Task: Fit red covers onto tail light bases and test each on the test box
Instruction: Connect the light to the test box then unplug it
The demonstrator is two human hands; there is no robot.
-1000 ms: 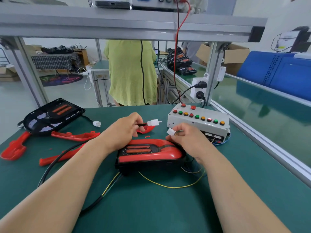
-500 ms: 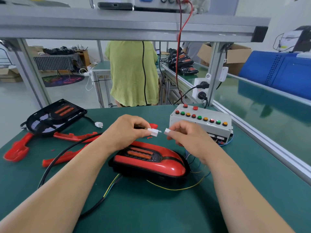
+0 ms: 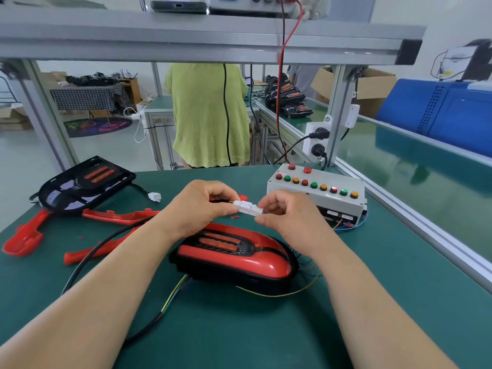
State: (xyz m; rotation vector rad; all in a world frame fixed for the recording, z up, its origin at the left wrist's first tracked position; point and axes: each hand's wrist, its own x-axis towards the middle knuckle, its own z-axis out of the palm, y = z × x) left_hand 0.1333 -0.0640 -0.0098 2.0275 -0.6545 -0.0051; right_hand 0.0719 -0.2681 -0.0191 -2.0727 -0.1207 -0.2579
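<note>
We noted the two white plugs (image 3: 247, 208), apart a moment earlier, now joined between the pinching fingertips of left hand (image 3: 197, 206) and right hand (image 3: 287, 217), the covered light (image 3: 234, 257) just beneath them, so testing on the box (image 3: 316, 193) looked next.

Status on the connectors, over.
Left hand, right hand each pinch a white connector, ends touching. Covered tail light lies below them, test box beside. Nothing in the way.

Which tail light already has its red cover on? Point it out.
The near tail light, in the middle, wears a glossy red cover. The far-left base is bare black, uncovered.
</note>
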